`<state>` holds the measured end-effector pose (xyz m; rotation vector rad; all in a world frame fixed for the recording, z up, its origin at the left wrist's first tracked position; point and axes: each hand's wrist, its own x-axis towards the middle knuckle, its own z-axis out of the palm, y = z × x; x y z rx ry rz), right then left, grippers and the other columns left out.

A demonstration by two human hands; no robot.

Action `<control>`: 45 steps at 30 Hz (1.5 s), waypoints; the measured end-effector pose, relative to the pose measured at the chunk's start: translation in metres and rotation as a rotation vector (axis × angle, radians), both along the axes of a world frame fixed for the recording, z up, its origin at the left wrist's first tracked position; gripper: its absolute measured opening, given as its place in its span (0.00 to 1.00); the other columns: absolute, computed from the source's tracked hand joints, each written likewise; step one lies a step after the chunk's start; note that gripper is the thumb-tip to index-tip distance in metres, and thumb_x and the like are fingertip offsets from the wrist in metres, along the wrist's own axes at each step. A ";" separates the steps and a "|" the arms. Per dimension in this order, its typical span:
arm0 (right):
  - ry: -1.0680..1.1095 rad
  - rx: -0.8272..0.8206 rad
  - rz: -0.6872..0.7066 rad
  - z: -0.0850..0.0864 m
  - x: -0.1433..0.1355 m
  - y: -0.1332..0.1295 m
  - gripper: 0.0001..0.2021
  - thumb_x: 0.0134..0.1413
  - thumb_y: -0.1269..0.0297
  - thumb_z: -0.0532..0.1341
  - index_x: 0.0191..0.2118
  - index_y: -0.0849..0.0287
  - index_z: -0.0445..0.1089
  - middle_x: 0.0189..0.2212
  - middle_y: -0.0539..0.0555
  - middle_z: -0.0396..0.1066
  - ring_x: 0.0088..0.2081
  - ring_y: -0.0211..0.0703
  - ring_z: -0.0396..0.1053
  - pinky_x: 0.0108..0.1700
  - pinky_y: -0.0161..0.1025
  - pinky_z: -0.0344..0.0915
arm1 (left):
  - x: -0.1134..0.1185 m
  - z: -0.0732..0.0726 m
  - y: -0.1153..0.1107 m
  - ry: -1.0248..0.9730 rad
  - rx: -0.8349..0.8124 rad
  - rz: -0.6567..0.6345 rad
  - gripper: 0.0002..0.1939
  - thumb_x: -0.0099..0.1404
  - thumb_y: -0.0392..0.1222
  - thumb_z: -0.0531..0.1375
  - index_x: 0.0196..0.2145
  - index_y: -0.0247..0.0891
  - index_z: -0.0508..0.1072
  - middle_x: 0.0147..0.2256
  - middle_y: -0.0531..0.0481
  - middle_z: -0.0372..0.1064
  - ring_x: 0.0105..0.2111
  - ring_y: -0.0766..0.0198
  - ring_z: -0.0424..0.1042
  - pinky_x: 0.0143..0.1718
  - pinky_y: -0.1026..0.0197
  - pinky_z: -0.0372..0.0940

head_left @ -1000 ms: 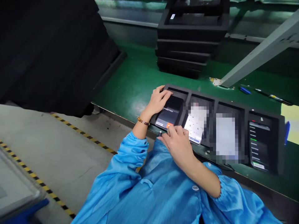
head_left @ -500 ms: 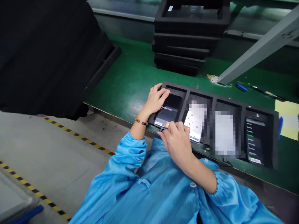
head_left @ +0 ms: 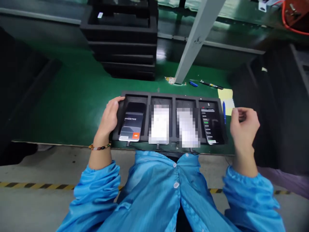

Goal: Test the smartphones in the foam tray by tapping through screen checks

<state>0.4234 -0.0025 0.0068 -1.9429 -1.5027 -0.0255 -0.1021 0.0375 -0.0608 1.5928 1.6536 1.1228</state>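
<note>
Along the worktop's (head_left: 79,112) front edge lies lengthwise the black tray (head_left: 173,108) with phones (head_left: 132,125). The left hand (head_left: 109,116), loosely open, touches its left edge; the right hand (head_left: 245,124), curled, is off its right edge, how tightly I cannot tell, nor whether it holds something.

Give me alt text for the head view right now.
Four phones lie in a black tray on a green table, with cables at the near ends of the left three. The left hand touches the tray's left end; the right hand, curled, is near yellow paper.
</note>
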 end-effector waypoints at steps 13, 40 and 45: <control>0.094 -0.023 0.128 -0.026 0.033 -0.069 0.16 0.73 0.54 0.61 0.52 0.58 0.79 0.48 0.64 0.81 0.51 0.55 0.76 0.57 0.54 0.69 | 0.089 0.074 -0.111 0.335 0.229 -0.319 0.17 0.68 0.43 0.67 0.53 0.60 0.81 0.46 0.57 0.85 0.47 0.46 0.83 0.68 0.29 0.63; 0.970 -0.040 0.207 -0.029 0.016 -0.080 0.19 0.61 0.57 0.76 0.35 0.52 0.63 0.20 0.43 0.73 0.16 0.36 0.68 0.15 0.31 0.60 | 0.310 0.073 -0.128 0.243 0.342 -1.366 0.05 0.78 0.40 0.61 0.41 0.38 0.75 0.36 0.53 0.77 0.39 0.61 0.73 0.46 0.54 0.64; 0.862 -0.024 0.270 -0.033 0.017 -0.084 0.24 0.62 0.64 0.74 0.25 0.53 0.58 0.14 0.39 0.58 0.14 0.30 0.57 0.19 0.33 0.55 | 0.314 0.074 -0.127 0.256 0.277 -1.340 0.05 0.78 0.39 0.61 0.43 0.38 0.76 0.37 0.53 0.77 0.40 0.61 0.73 0.47 0.54 0.64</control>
